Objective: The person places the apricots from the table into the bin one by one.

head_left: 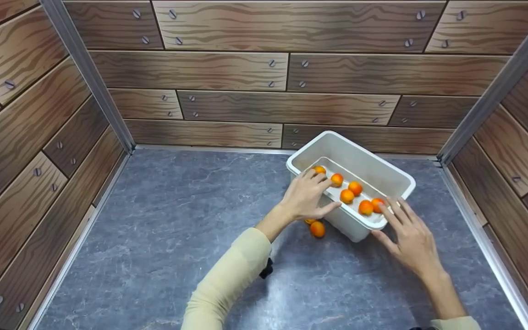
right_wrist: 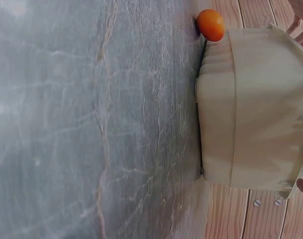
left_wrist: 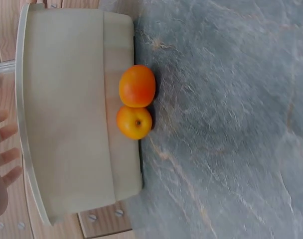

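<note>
A white rectangular plastic tub [head_left: 351, 221] stands at an angle on the floor, with several round orange-red fruits [head_left: 347, 196] on its bottom. My left hand [head_left: 307, 197] is over its near left rim, fingers reaching across the edge and thumb spread along it. At the near right corner is my right hand [head_left: 410, 238], fingers spread over the rim and thumb apart from them. Neither hand grips a fruit. Outside, against the tub's near long wall, two more fruits lie side by side: a red-orange one [left_wrist: 137, 85] and a yellower one [left_wrist: 134, 122] with a stem dimple.
Grey marbled flooring [head_left: 190, 220] spreads left and in front of the tub. Wood-patterned panels [head_left: 227, 68] rise at the back and both sides, edged by metal strips [head_left: 488, 247]. The tub's back corner is close to the rear panel.
</note>
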Demonstrator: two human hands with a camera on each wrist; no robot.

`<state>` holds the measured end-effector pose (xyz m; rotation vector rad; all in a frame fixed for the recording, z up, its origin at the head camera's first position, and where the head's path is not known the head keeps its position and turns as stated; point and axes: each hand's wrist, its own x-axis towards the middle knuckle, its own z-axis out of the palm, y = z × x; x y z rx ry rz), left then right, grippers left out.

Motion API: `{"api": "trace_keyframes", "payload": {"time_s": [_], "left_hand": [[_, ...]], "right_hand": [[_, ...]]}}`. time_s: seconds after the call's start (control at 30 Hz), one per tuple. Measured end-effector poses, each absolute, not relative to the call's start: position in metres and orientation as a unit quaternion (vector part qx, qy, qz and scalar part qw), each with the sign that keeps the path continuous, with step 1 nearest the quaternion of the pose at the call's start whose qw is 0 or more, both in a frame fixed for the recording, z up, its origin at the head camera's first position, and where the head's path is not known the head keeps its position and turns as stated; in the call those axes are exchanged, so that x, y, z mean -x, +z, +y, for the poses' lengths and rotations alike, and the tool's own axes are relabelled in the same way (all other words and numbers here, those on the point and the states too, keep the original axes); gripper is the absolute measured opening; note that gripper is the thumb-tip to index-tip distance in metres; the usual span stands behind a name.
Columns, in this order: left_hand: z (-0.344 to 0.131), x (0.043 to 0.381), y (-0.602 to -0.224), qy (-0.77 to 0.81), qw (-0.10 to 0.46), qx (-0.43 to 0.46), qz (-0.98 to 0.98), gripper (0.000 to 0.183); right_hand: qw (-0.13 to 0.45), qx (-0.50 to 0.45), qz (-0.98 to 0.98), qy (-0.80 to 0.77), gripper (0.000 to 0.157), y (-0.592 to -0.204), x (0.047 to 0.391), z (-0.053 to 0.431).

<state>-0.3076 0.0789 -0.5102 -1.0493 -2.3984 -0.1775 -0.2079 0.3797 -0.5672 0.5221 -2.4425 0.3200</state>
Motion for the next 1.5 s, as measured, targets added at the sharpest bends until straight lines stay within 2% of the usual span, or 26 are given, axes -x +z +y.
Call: {"api": "trace_keyframes", "payload": {"time_s": [0.23, 0.6, 0.9, 1.13, 1.5], "left_hand": [[0.065, 0.299, -0.518, -0.078, 0.253, 0.401, -0.877, 0.051], [0.049, 0.293, -0.532, -0.078, 0.233, 0.405, -0.881, 0.050], [0.043, 0.291, -0.554, -0.066, 0.191, 0.421, -0.884, 0.056], [0.039, 0.292, -0.573, -0.044, 0.121, 0.407, -0.904, 0.064], [0.043, 0.293, -0.591, -0.046, 0.101, 0.387, -0.915, 0.064]], "right_hand": [[0.304, -0.193, -0.925, 0.117, 0.083, -0.569, 0.206, 0.380], [0.318, -0.202, -0.918, 0.120, 0.085, -0.569, 0.206, 0.381], [0.322, -0.206, -0.916, 0.121, 0.087, -0.568, 0.207, 0.381], [0.314, -0.204, -0.919, 0.122, 0.084, -0.568, 0.208, 0.381], [0.311, -0.197, -0.922, 0.121, 0.084, -0.567, 0.208, 0.380]]}}
